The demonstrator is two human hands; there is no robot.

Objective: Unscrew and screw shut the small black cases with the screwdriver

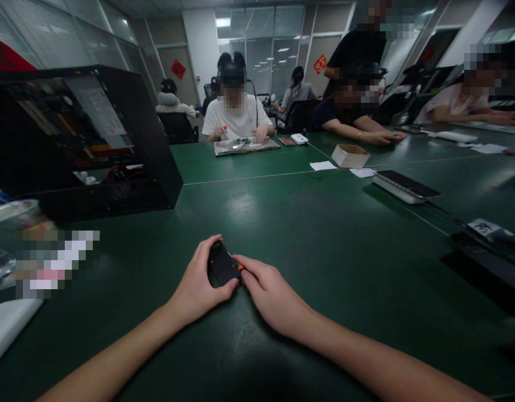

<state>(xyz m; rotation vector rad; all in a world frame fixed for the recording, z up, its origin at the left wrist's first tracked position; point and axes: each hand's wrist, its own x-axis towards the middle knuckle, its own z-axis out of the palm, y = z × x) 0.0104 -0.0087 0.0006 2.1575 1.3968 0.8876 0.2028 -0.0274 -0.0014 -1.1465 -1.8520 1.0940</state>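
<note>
My left hand is curved around a small flat black rectangular case, its fingers along the far edge and its thumb on the near edge. Small light dots, perhaps screws, show on the case's face. At its right edge my right hand pinches a small orange piece between thumb and forefinger. The piece meets or touches the case; whether it is fixed to it I cannot tell. Both hands are low over the green tabletop, close together.
An open black computer case stands at left, near a clear-sided tub and a white object. On the right are a phone on a white block, an open box and a black device. People sit opposite.
</note>
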